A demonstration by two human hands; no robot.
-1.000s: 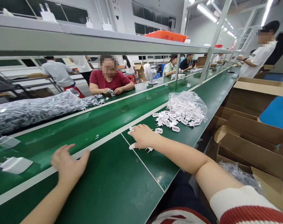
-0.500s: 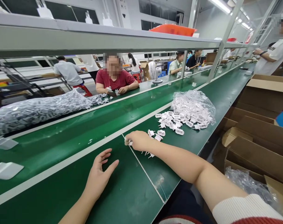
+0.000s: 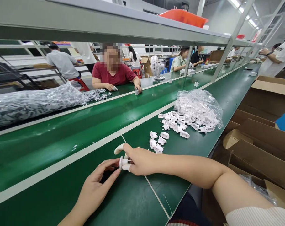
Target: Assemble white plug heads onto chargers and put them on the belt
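Observation:
A white two-pin plug piece (image 3: 124, 162) is held between my two hands above the green work surface. The thumb and fingers of my left hand (image 3: 97, 183) pinch its oval rim from the left. My right hand (image 3: 142, 160), wearing white finger covers, grips the body near the pins, with its index finger lifted off. Several loose plug pieces (image 3: 161, 140) lie just beyond my right wrist. Farther off, a bigger heap of the same pieces (image 3: 177, 121) spills from a clear plastic bag (image 3: 198, 102).
A green conveyor (image 3: 62, 138) runs along the far side of a pale strip. Across it sits a co-worker in a red shirt (image 3: 118, 73), beside a long bag of grey-white parts (image 3: 34, 102). Cardboard boxes (image 3: 257, 138) stand at right; a shelf (image 3: 97, 29) spans overhead.
My right hand has brought the plug piece down and toward me, and my left hand has closed on its rim. Across the conveyor, the co-worker's hand has moved a white part to the belt's edge.

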